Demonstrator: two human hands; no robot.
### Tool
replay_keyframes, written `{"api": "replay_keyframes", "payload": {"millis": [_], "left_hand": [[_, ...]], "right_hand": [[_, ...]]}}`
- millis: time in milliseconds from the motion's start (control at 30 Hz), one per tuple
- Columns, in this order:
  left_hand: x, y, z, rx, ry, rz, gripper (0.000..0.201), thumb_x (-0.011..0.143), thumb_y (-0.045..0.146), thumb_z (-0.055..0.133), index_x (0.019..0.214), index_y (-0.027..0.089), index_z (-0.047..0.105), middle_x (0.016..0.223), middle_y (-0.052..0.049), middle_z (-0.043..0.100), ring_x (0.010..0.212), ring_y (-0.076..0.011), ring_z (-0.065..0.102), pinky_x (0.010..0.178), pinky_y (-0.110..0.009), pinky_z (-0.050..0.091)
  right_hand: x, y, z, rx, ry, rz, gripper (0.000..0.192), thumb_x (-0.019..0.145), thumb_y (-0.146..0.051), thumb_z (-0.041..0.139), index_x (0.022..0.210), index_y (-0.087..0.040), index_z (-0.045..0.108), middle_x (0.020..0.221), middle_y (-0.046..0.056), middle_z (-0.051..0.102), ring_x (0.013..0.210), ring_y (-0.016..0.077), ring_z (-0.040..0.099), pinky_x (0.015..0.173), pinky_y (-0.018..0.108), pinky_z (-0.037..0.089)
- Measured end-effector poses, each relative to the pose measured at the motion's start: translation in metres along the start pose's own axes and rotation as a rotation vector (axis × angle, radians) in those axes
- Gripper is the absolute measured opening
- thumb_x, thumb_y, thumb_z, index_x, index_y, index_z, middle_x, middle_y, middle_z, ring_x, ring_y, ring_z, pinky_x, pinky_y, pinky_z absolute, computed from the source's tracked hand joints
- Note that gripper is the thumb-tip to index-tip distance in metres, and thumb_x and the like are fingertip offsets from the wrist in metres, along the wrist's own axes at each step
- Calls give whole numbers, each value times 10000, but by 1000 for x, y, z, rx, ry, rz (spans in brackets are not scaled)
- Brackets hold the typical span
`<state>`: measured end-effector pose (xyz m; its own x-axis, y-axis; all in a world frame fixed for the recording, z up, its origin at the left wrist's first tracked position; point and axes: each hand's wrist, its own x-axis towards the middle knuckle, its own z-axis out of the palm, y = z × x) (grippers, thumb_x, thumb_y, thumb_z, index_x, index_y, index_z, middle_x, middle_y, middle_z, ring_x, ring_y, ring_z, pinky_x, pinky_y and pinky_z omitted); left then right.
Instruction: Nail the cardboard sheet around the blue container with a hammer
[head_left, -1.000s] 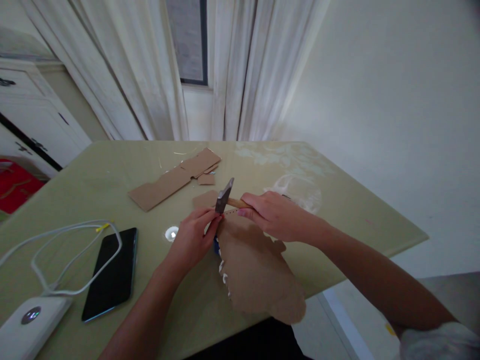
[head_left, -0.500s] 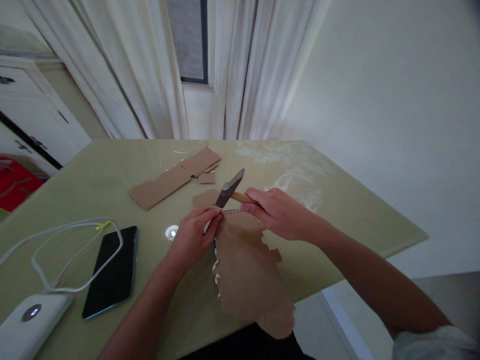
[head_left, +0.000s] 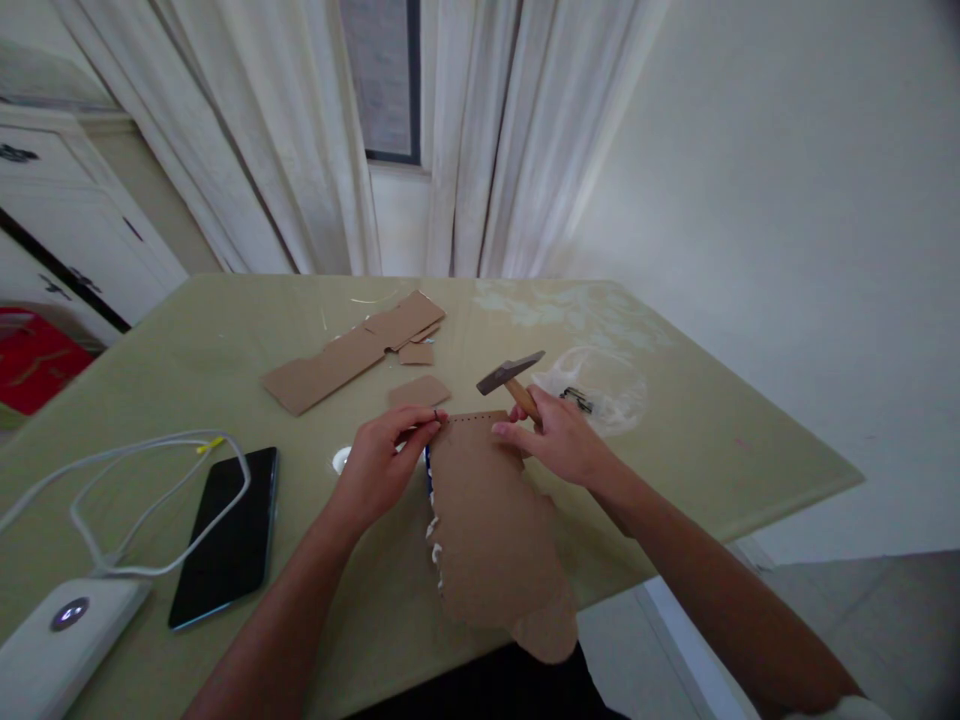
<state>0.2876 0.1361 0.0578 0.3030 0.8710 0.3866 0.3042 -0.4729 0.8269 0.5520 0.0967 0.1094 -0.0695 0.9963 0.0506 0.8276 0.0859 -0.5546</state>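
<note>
Pinching a small dark item [head_left: 436,414], the left hand [head_left: 379,455] is stationed at the far left corner of a brown cardboard piece [head_left: 495,520]; thumb and forefinger are pressed together on the item, whose exact type is too small to determine. The right hand [head_left: 566,440] has its fingers [head_left: 514,433] wrapped around the wooden handle of a hammer [head_left: 512,378]. The hammer's metal head is raised beyond the cardboard's far edge, apart from the left hand.

The cardboard piece lies on the bench [head_left: 697,470], its near end projecting past the bench edge. A row of small dark holes [head_left: 471,418] runs along its far edge. White bits [head_left: 433,530] protrude from its left edge, where a blue strip also shows.

Beyond the right hand, a clear plastic bag [head_left: 626,385] carries several slender dark pieces [head_left: 577,399]. Beyond the left hand are a long cardboard strip [head_left: 337,370] and smaller cardboard offcuts [head_left: 418,391]. A white round object [head_left: 341,460] sits just beside the left hand, partly hidden. Further left: a black phone [head_left: 225,540], a looped white cable [head_left: 161,571] crossing it, and a white device [head_left: 71,640] with a round display.
</note>
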Motion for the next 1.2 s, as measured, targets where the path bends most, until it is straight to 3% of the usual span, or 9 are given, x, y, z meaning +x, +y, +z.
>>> {"api": "replay_keyframes", "payload": {"millis": [200, 467, 733, 967, 1200], "left_hand": [[-2, -4, 2, -13, -2, -20, 206, 1003, 359, 661, 1044, 229, 815, 1098, -78, 830, 993, -237, 777, 855, -357, 647], [-3, -5, 3, -30, -24, -78, 212, 1007, 396, 663, 1053, 238, 796, 1128, -67, 810, 1002, -228, 768, 859, -357, 644], [4, -1, -6, -244, 147, -225, 247, 926, 443, 741, 978, 203, 773, 1061, -70, 820, 978, -231, 759, 900, -369, 628], [4, -6, -2, -288, 37, -312, 294, 898, 474, 749, 961, 189, 780, 964, -68, 819, 888, -226, 760, 834, -343, 606], [6, -5, 3, -273, 40, -369, 298, 888, 475, 757, 941, 182, 780, 905, -55, 806, 829, -216, 746, 776, -315, 588]], "right_hand": [[1, 6, 17, 32, 30, 45, 447, 885, -632, 730, 915, -220, 559, 783, 6, 632, 700, 193, 567, 664, 306, 370], [4, 5, 19, 50, 39, 39, 446, 860, -614, 770, 882, -226, 551, 742, -13, 607, 682, 184, 561, 651, 303, 363], [2, 4, 19, 64, 30, 35, 435, 871, -606, 759, 882, -230, 540, 766, -11, 613, 682, 182, 547, 656, 303, 358], [10, 9, 18, 65, -7, 6, 428, 846, -594, 785, 921, -221, 587, 839, 9, 647, 715, 181, 545, 670, 302, 365], [21, 19, 21, 271, -47, 74, 526, 700, -584, 907, 925, -234, 586, 739, -38, 565, 628, 157, 502, 582, 287, 374]]}}
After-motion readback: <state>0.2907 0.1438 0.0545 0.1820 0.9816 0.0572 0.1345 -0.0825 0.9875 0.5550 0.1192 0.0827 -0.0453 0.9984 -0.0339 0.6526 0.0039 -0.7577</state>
